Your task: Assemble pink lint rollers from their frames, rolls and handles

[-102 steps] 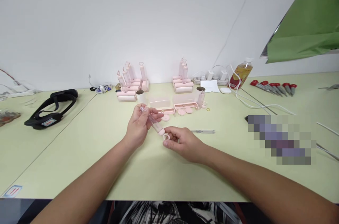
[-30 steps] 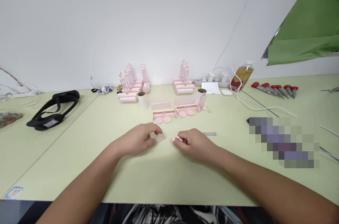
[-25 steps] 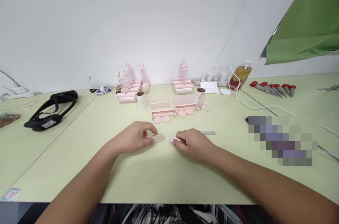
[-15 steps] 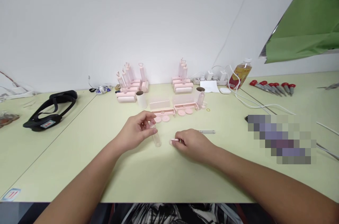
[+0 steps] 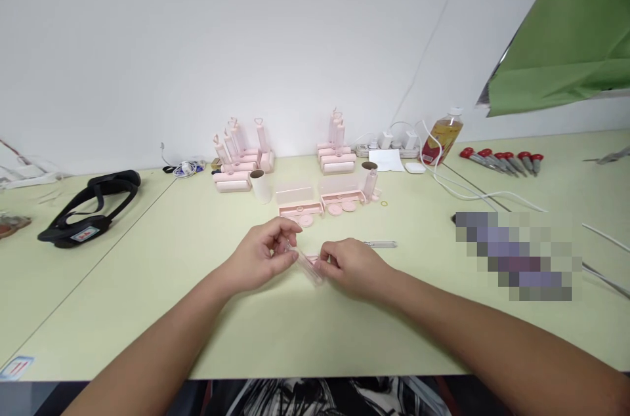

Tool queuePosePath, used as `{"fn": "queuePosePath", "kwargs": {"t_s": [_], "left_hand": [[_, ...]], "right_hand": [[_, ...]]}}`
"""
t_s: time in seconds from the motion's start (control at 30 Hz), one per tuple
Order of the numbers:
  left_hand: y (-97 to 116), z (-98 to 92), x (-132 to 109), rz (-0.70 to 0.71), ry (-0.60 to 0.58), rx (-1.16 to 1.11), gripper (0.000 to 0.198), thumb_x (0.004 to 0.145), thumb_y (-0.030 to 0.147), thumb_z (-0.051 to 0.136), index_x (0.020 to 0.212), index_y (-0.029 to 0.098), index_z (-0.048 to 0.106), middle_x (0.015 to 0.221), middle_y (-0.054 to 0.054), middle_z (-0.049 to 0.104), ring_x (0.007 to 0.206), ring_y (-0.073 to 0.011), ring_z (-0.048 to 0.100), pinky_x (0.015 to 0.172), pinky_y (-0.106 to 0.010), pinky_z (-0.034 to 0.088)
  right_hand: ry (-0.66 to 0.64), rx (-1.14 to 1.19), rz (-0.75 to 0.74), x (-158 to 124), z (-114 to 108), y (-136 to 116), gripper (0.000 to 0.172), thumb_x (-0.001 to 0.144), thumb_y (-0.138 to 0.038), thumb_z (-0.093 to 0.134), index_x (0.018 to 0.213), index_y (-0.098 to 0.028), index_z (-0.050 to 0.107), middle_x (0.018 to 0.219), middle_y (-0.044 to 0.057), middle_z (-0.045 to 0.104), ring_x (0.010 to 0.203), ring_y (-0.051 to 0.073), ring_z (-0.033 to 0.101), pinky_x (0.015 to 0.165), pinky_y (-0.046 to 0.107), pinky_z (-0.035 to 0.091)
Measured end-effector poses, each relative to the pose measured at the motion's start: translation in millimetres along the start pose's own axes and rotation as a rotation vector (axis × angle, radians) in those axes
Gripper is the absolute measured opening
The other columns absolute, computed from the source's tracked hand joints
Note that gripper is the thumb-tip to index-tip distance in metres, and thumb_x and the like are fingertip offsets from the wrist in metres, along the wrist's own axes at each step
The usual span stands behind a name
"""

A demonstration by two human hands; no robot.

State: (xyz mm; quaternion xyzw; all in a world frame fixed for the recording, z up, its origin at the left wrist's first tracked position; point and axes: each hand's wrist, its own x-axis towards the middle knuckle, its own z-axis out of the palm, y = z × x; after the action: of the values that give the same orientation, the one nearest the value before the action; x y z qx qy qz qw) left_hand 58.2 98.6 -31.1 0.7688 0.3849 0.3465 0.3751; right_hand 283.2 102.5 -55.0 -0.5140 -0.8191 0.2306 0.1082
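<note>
The transparent tube (image 5: 309, 266) lies between the two hands, in front of the person's body, its long axis slanting across the gap: the far end is on the left, at the fingertips of the left hand (image 5: 268, 255), and the near end reaches rightward and toward the person, ending just below the fingertips of the right hand (image 5: 352, 265). The left hand has thumb and fingers pinched on the tube's far end, the other fingers loosely curled. The right hand is nearer to the tube's near end, its fingertips closed on a small pink piece (image 5: 314, 259) right beside the tube; the piece is partly covered and blurred, so its shape and whether it touches the tube cannot be told. Nor can it be told whether the tube's near end rests on the tabletop (image 5: 246, 344) or sits slightly above it. Beyond the hands stand two open pink cases (image 5: 301, 210), with pink discs (image 5: 306, 221) in front, and a slim tool (image 5: 384, 244) lies past the right hand. As for writing, the bottle (image 5: 444, 136) at the back carries a yellow and red label whose print is too small to read. A sticker (image 5: 17, 368) at the tabletop's left corner shows red strokes, perhaps "11". The black headset (image 5: 91, 209) bears a white tag (image 5: 85, 234) with illegible red marks, and no brand can be made out.
</note>
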Motion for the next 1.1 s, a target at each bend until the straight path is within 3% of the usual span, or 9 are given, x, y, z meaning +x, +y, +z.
{"fn": "queuePosePath", "kwargs": {"t_s": [0.27, 0.47, 0.6, 0.7, 0.83, 1.1], "left_hand": [[5, -18.6, -3, 0.057, 0.051, 0.169, 0.017, 0.083, 0.016, 0.058, 0.099, 0.02, 0.061, 0.078, 0.001, 0.057, 0.06, -0.0077, 0.044, 0.057, -0.021, 0.04], [2, -10.3, 1, 0.096, 0.112, 0.195, 0.012, 0.085, 0.02, 0.058, 0.097, 0.019, 0.062, 0.078, 0.0, 0.059, 0.062, -0.0088, 0.048, 0.057, -0.022, 0.042], [4, -12.6, 2, 0.137, 0.212, 0.179, 0.008, 0.085, 0.019, 0.059, 0.092, 0.019, 0.062, 0.074, 0.001, 0.057, 0.06, -0.0085, 0.048, 0.055, -0.021, 0.042], [7, -18.5, 1, 0.16, 0.26, 0.201, 0.009, 0.083, 0.017, 0.06, 0.092, 0.019, 0.063, 0.072, 0.002, 0.056, 0.058, -0.008, 0.048, 0.053, -0.02, 0.041], [9, -24.7, 0, 0.148, 0.194, 0.275, 0.01, 0.083, 0.015, 0.057, 0.089, 0.02, 0.064, 0.08, 0.001, 0.061, 0.057, -0.0067, 0.047, 0.053, -0.02, 0.04], [6, -26.3, 0, 0.04, 0.018, 0.328, 0.025, 0.082, 0.019, 0.059, 0.106, 0.025, 0.062, 0.092, 0.001, 0.06, 0.063, -0.0081, 0.048, 0.06, -0.022, 0.043]], "right_hand": [[-0.025, 0.061, -0.081, 1, 0, 3, 0.019, 0.086, -0.032, 0.054, 0.095, -0.021, 0.066, 0.074, 0.0, 0.068, 0.067, 0.014, 0.056, 0.058, 0.025, 0.03], [-0.024, 0.082, -0.066, 1, 1, 2, 0.014, 0.085, -0.029, 0.054, 0.079, -0.021, 0.062, 0.068, -0.001, 0.065, 0.062, 0.012, 0.052, 0.055, 0.025, 0.03], [0.034, 0.093, -0.027, 1, 0, 3, 0.017, 0.085, -0.03, 0.054, 0.071, -0.02, 0.054, 0.063, -0.002, 0.06, 0.058, 0.012, 0.049, 0.053, 0.025, 0.028], [0.113, 0.139, 0.006, 2, -2, 6, 0.011, 0.087, -0.032, 0.053, 0.087, -0.021, 0.055, 0.062, -0.003, 0.059, 0.057, 0.013, 0.051, 0.053, 0.025, 0.029], [0.133, 0.193, 0.021, 4, -2, 9, 0.025, 0.089, -0.036, 0.051, 0.109, -0.022, 0.055, 0.07, -0.002, 0.063, 0.062, 0.014, 0.055, 0.054, 0.025, 0.032], [0.088, 0.213, -0.003, 5, 3, 6, 0.022, 0.089, -0.032, 0.05, 0.105, -0.022, 0.062, 0.077, 0.0, 0.068, 0.065, 0.014, 0.057, 0.056, 0.026, 0.034]]}}
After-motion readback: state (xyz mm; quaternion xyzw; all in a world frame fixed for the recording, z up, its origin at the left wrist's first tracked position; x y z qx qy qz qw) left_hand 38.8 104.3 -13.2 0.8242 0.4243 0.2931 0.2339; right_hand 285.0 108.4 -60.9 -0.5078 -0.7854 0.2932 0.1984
